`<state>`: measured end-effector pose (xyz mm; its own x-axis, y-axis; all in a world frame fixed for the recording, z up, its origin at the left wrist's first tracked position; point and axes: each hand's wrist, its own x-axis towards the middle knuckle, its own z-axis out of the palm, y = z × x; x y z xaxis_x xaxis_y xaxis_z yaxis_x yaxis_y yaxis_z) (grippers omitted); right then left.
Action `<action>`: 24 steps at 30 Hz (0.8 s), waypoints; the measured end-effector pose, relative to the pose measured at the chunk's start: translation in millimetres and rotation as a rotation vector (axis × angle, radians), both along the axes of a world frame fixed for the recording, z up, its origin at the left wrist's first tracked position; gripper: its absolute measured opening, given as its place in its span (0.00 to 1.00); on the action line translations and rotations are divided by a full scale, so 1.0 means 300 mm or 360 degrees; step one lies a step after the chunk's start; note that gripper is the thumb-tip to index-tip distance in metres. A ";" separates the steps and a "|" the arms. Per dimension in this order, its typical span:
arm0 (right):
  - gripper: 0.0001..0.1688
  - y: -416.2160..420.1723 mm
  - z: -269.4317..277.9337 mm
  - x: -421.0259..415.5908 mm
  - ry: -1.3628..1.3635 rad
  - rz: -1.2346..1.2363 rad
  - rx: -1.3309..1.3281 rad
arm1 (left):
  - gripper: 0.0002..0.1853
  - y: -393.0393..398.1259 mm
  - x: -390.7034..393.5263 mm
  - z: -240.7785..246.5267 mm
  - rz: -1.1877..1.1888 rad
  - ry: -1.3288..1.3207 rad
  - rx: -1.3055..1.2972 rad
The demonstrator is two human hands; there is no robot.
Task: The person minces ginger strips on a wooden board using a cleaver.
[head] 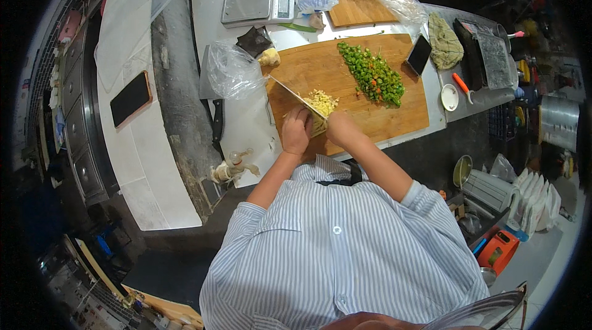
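Note:
My right hand [343, 129] grips the handle of a cleaver [296, 95]. Its blade stands on edge, slanting to the far left across a wooden cutting board [296, 64]. My left hand [296, 130] has its fingers curled close to the blade, holding down pale yellow strips [318, 128] that look like ginger. Partly covered by both hands, these strips lie on the near side of the blade. Finely chopped yellow bits [322, 101] are heaped just beyond the blade. Farther right on the board lies a pile of chopped green peppers [373, 76] with some orange-red pieces.
Ginger chunks [269, 57] and a clear plastic bag [235, 71] lie left of the board, near a black-handled knife [217, 122]. Behind are a digital scale [249, 1], a garlic bulb [317, 21] and another board [360, 6]. A phone [418, 55] leans at the right edge.

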<state>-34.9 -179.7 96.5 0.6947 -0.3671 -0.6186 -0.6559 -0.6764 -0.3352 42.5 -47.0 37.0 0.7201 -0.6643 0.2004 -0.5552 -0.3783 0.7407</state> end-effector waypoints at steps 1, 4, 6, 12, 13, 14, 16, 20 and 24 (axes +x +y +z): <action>0.09 -0.002 0.029 -0.008 0.0068 -0.0004 0.0025 | 0.11 0.004 -0.003 -0.008 0.0002 -0.0016 -0.0021; 0.09 0.027 0.004 -0.070 -0.0018 0.0027 -0.0090 | 0.11 0.002 -0.010 -0.023 -0.0012 -0.0036 -0.0045; 0.08 0.040 -0.017 -0.052 -0.0066 -0.0037 -0.0050 | 0.11 0.002 -0.008 -0.028 -0.0027 -0.0032 0.0005; 0.11 -0.046 -0.120 -0.071 -0.0363 -0.0446 0.0519 | 0.17 0.011 -0.010 -0.023 0.0088 -0.0141 -0.0055; 0.11 -0.064 -0.087 -0.082 -0.0369 -0.0617 0.0718 | 0.20 0.005 -0.005 -0.008 0.0091 -0.0087 -0.0041; 0.10 -0.078 -0.062 -0.096 -0.0357 -0.0690 0.0785 | 0.23 -0.003 0.003 0.006 0.0094 -0.0033 -0.0028; 0.09 -0.072 -0.023 -0.130 -0.0482 -0.0775 0.0757 | 0.30 -0.001 -0.005 0.013 0.0069 -0.0019 0.0068; 0.11 -0.083 0.024 -0.171 -0.0484 -0.0741 0.0678 | 0.42 0.010 -0.073 0.055 -0.0081 -0.0089 0.0334; 0.12 -0.087 -0.064 -0.221 -0.0481 -0.0638 0.0480 | 0.44 0.011 -0.110 0.028 -0.0114 -0.0300 0.0314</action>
<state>-101.2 -205.8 77.3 0.6998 -0.4762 -0.5324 -0.6862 -0.2411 -0.6863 9.7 -43.6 45.3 0.6324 -0.7515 0.1879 -0.7065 -0.4600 0.5379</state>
